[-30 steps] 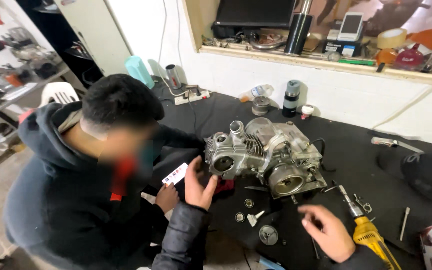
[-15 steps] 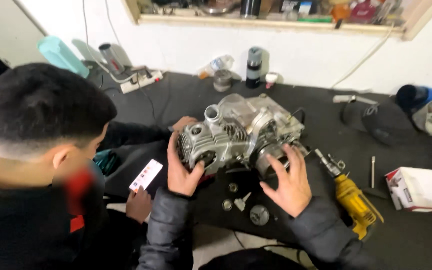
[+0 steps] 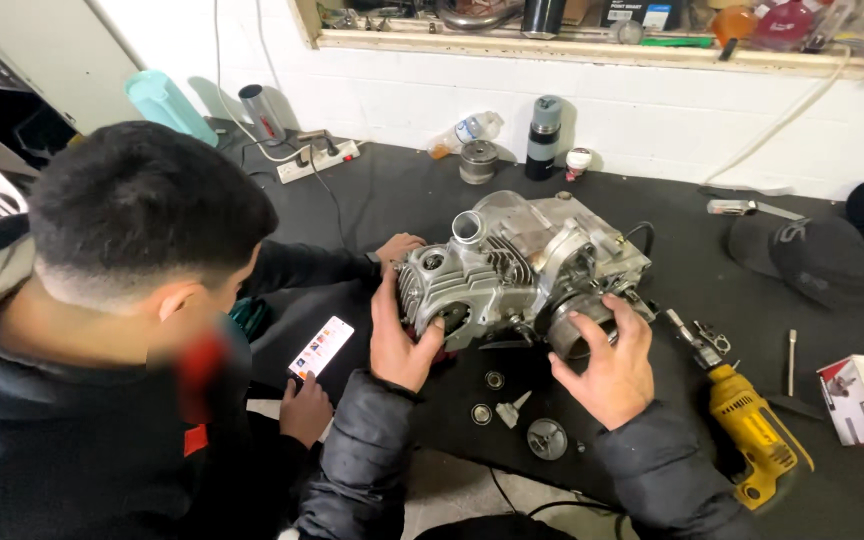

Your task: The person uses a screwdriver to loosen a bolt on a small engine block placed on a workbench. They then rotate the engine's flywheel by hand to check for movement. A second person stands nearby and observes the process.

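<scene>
Step in hand: both hands grip the small silver engine point(image 3: 522, 270) on the black mat point(image 3: 372, 200); it looks like steadying or turning the block to a new face, judged from the two-sided hold.
Left hand point(image 3: 404, 340): clamped on the finned cylinder-head end, thumb up the side, fingers curled under; the engine's mass lies just to the right of this grip.
Right hand point(image 3: 604, 365): fingers wrapped over the round open port at the lower right of the casing; closed on its rim, palm below it.
Engine: resting on the mat between the two grips, tilted slightly; a co-worker's hand point(image 3: 399, 247) touches its far left side.
Below the grips: loose small parts point(image 3: 508, 408) and a round cap point(image 3: 547, 438) lie near, apart from both hands.
Right of the right grip: a yellow drill point(image 3: 752, 430), just beside the wrist.
Left of the left grip: the co-worker's other hand holds a phone point(image 3: 321, 347).
Next move calls for: likely an even lift from both ends, keeping the casing off the loose parts; the co-worker's fingers should be clear first.
</scene>
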